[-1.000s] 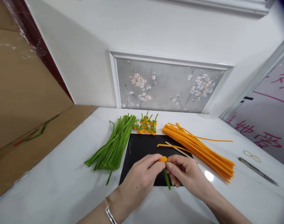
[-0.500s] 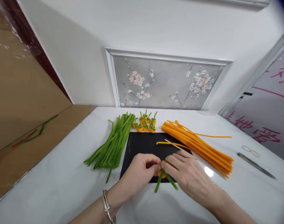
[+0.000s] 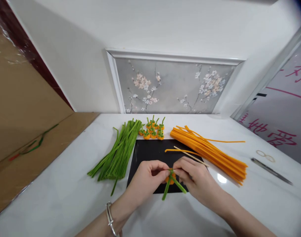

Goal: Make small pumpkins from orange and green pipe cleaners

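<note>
Over the front part of a black mat [image 3: 152,149], both hands meet at a small orange pipe-cleaner pumpkin [image 3: 173,179]. Two green pipe-cleaner ends [image 3: 166,190] stick out from its top toward me, spread in a V. My left hand [image 3: 147,177], a silver bangle on its wrist, pinches the piece from the left with thumb and index finger. From the right, thumb and fingers of my right hand [image 3: 198,176] are pinched at the green knot. The fingertips hide part of the twist.
Green pipe cleaners [image 3: 118,151] lie in a bundle at left, orange pipe cleaners [image 3: 209,153] at right. Several finished pumpkins [image 3: 153,133] stand behind the mat. A thin wooden stick [image 3: 190,154] crosses the mat's right side. Tweezers [image 3: 271,170] and rubber bands [image 3: 265,155] lie far right.
My right hand has shifted right and turned, uncovering the pumpkin's top and green knot. The left hand keeps its pinch. The view has moved slightly.
</note>
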The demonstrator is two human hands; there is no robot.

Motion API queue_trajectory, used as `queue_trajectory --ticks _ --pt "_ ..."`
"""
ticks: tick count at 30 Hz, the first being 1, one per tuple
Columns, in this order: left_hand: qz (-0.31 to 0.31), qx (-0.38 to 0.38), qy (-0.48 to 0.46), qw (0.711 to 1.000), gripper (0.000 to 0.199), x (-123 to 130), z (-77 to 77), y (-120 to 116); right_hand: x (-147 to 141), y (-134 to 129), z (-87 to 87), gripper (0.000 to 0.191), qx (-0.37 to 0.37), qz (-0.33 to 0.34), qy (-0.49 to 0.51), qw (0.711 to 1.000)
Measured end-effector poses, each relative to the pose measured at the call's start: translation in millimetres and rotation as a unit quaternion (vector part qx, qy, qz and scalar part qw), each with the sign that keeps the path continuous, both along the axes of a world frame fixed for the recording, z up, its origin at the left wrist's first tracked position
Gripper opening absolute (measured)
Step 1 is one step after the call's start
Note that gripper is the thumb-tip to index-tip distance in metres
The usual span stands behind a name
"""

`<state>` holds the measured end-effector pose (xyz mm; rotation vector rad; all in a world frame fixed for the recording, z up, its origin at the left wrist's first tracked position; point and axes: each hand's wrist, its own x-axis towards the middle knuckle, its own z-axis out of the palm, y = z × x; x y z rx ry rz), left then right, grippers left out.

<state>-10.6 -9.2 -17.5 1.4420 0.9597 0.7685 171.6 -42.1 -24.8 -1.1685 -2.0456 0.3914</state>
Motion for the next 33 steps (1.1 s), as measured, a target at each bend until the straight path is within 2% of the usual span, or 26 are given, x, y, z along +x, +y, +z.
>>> queue_trajectory --ticks 5,9,12,16,19,22,25,27,30,33 --pt "0.005 0.007 0.001 1.000 0.010 4 -0.9 -3 -2 -1 -0.8 0.019 0.039 0.001 -0.089 0.995" --pt "0.017 0.016 0.010 1.000 0.010 6 -1.6 -5 -4 -3 2.5 0.021 0.118 -0.015 -0.182 0.976" --pt "0.027 0.002 -0.010 1.000 0.010 8 -0.3 -6 -5 -4 3.3 0.024 0.163 -0.030 -0.211 0.963" --pt "0.043 -0.094 -0.077 0.992 0.014 9 3.6 -8 -6 -4 -0.3 0.026 0.204 -0.061 -0.181 0.960" --pt "0.032 -0.156 -0.115 0.980 0.022 6 5.2 -9 -5 -1 -2.4 0.024 0.219 -0.046 -0.142 0.964" --pt "0.012 -0.164 -0.144 0.976 0.025 3 5.3 -9 -2 2 -1.3 0.020 0.177 -0.025 -0.060 0.982" --pt "0.006 -0.158 -0.167 0.973 0.024 1 5.0 -9 4 3 0.0 0.019 0.128 -0.048 0.026 0.990" --pt "0.009 -0.159 -0.178 0.971 0.026 0 5.2 -9 8 1 -0.7 0.018 0.119 -0.065 0.048 0.990" --pt "0.031 -0.170 -0.191 0.966 0.037 0 6.1 -9 10 -4 -3.0 0.013 0.133 -0.015 0.027 0.991" --pt "0.038 -0.176 -0.195 0.964 0.030 1 6.9 -11 6 -9 -4.3 0.021 0.161 0.065 -0.051 0.983"
